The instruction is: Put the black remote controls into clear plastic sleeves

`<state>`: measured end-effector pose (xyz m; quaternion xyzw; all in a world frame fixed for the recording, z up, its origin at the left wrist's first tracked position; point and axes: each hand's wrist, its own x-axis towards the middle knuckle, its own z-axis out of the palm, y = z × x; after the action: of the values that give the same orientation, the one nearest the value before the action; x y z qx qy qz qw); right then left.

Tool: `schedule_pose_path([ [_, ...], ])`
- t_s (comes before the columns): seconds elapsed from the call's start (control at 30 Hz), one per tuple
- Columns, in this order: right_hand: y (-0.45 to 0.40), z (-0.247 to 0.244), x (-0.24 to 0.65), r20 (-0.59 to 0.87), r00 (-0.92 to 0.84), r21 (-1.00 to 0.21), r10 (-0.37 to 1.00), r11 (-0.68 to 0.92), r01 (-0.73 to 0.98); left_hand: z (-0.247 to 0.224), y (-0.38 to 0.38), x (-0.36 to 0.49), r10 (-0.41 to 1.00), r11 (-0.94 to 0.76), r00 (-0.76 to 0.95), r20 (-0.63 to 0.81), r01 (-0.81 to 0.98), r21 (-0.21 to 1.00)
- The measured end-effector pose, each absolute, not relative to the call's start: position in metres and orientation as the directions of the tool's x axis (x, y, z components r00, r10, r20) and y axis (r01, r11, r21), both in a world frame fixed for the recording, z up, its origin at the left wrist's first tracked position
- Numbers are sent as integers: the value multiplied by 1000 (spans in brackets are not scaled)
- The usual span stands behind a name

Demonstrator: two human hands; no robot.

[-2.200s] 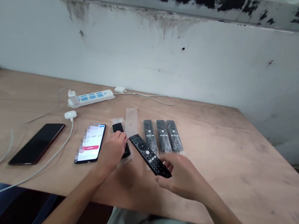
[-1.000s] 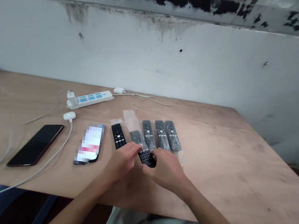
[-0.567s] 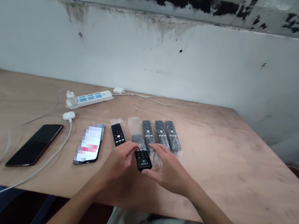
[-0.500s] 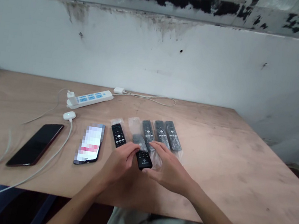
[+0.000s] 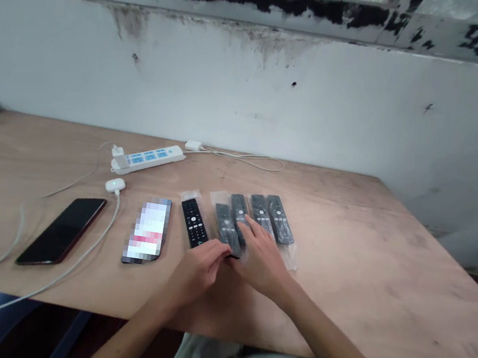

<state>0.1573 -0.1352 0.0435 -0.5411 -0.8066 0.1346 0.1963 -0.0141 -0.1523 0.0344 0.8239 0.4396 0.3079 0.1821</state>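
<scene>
Both hands meet at the near end of one sleeved remote [image 5: 226, 225], approx. mid-bench [image 5: 362, 281], in front of you. Your left hand [image 5: 198, 271] seems to pinch the clear sleeve [image 5: 218, 197] at its near edge, 5 o'clock on the remote. Your right hand [image 5: 260, 260] lies w/ fingers extended, tips over the next remote at 3 o'clock; thumb's hidden, so can't tell if it grips.

For this step, prob. best: light L pinch on the film, R guiding straight along the remote's length, 5 to 11 o'clock, no twist. Thin film could bunch or tear if forced; watch your R fingertips don't nudge the neighbour.

Remote looks greyish & hazy thru the film, flat, far end at 11, w/ slack film past that end. A bit of bare black shows btwn your hands; rest of that end's covered.

Just beside at 9 o'clock: a crisp black remote [image 5: 193, 223] w/ clear plastic past its far end; in or on it, can't tell. From 2 to 3: three bagged remotes [image 5: 261, 209] in a row.

Further out at 9: lit phone [image 5: 147, 231], screen blurred, then dark phone [image 5: 61, 230]. At 10: power strip [image 5: 149, 160].
</scene>
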Motion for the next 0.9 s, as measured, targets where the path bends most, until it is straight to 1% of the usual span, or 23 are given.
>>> schedule_pose_path([
  [0.17,-131,41,155,192,-335,-371,922,384,846,31,-155,-18,856,-517,395,334,615,596],
  [0.37,-127,44,144,245,-372,-212,895,424,880,30,-161,-11,866,-499,365,341,593,632],
  [0.47,-121,46,138,231,-343,-164,910,384,909,29,-161,-6,878,-477,301,372,606,637],
  [0.57,-118,45,137,175,-321,-132,931,345,929,28,-161,-9,900,-431,249,358,634,643],
  [0.63,-122,47,140,120,-338,-140,934,353,925,26,-162,-18,920,-380,206,333,675,632],
  [0.73,-136,57,141,66,-409,-197,910,414,889,24,-167,-39,951,-275,127,281,764,584],
  [0.8,-144,65,135,79,-457,-233,886,462,856,23,-171,-55,975,-184,86,204,825,534],
  [0.9,-148,69,113,113,-451,-271,885,464,843,22,-177,-73,994,-104,74,83,889,446],
])
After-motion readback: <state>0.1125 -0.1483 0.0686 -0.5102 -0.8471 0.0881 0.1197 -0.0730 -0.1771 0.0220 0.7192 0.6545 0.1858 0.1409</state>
